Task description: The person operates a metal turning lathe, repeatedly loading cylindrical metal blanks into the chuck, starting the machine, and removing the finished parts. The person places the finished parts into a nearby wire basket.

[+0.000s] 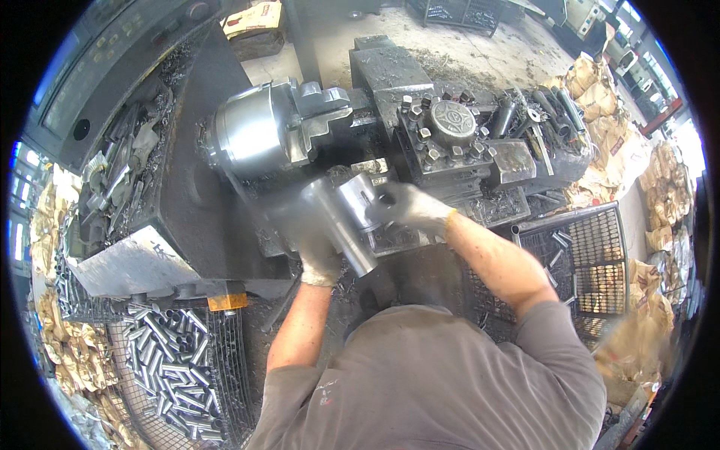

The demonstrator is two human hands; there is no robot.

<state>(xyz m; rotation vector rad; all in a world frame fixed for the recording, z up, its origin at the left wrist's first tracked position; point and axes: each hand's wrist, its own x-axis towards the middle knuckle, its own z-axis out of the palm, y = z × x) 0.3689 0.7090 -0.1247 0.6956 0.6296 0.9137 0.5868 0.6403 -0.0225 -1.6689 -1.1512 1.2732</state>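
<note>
The left hand [319, 261] is grasping a metal tube [348, 238], the right hand [414, 207] gripping a shorter cylinder [355, 198], nearer than the lathe chuck [255, 129].

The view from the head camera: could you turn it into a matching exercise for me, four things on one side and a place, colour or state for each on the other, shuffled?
Things
1. Long metal tube
2. Big metal chuck
3. Wire basket at lower left
4. Small block

Place, colour or state
A. Orange
B. Heaped with small metal tubes
C. Between the gloved left hand and the gloved right hand
D. Shiny silver, with stepped jaws

Right pairs: 1-C, 2-D, 3-B, 4-A
</note>
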